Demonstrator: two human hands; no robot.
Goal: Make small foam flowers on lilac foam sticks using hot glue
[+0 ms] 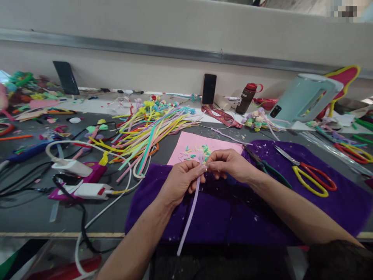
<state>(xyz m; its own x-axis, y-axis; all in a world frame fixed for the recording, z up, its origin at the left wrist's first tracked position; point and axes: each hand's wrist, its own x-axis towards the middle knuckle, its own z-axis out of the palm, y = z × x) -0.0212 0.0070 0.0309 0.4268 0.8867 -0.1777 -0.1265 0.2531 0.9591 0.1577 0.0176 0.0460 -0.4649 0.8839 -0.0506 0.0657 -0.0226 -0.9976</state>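
Centre frame: left hand [180, 179] and right hand [229, 163] both pinch the pale lilac fuzzy pipe-cleaner stem [190, 212]; keep fingertips close, twisting tight over the purple velvet cloth [320, 210].

Scissors [311, 178] lie on the purple cloth [335, 210] toward the table's right edge. A glue gun [83, 182] sits left, a kettle [303, 97] at the back.

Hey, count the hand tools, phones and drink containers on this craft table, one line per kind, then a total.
Scissors: 1
Pliers: 1
Glue gun: 1
Phones: 2
Bottle: 1
Kettle: 1
Total: 7
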